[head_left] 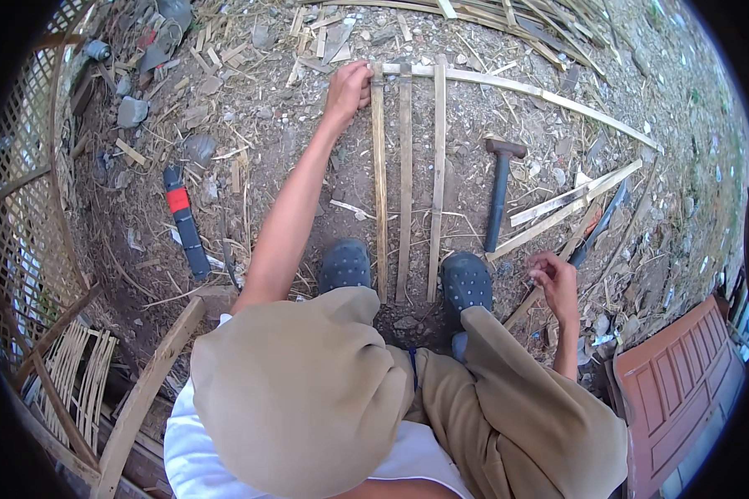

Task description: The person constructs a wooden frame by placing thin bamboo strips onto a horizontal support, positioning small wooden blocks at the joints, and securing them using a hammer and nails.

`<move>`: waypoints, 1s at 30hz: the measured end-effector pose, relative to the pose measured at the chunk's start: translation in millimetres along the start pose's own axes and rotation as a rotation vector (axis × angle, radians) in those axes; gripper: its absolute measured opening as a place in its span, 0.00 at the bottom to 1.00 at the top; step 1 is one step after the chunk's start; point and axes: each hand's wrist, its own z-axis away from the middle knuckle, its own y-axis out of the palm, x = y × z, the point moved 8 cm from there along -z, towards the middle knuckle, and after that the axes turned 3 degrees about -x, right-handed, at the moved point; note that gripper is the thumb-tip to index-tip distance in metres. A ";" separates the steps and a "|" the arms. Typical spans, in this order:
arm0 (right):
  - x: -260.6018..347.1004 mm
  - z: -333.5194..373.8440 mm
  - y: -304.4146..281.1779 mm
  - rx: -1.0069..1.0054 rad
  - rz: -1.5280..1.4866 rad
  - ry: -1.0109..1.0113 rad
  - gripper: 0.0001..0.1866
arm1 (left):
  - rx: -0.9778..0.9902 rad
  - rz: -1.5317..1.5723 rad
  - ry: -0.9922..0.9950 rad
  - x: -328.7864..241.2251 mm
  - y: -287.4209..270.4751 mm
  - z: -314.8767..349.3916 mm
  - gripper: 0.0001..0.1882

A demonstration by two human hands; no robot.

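Left hand (349,96) is pinching the end of the long strip (549,96), apparently steadying it by the leftmost slat (380,183) on the ground (468,191); right hand (557,284) is curling, grip contents unclear.

1. Loose tan cloth trousers (508,416), deeply creased.
2. Plain white fabric top (187,449).
3. Dark blue-grey rounded clogs (345,268), dotted with small, pale round spots.
4. Left hand (347,91) and right hand (558,283): bare.

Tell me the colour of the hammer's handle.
The handle is dark blue, seen best in the head view.
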 end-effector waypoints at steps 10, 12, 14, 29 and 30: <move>164.0 5.8 -64.8 0.503 0.623 -0.281 0.12 | 0.092 -0.035 0.023 -11.4 7.2 -1.5 0.08; 194.5 -7.0 -46.8 0.567 0.692 -0.302 0.12 | 0.109 -0.002 0.011 -3.0 5.3 -0.3 0.08; 227.0 -32.5 -23.4 0.558 0.692 -0.391 0.12 | 0.151 0.045 0.007 3.4 11.0 -7.6 0.08; 341.8 -231.0 176.2 -0.407 -0.383 -0.770 0.08 | 0.152 -0.002 0.019 -4.9 6.4 -0.1 0.06; 341.5 -229.2 178.2 -0.434 -0.386 -0.789 0.08 | 0.150 0.023 0.011 -5.0 6.8 1.0 0.08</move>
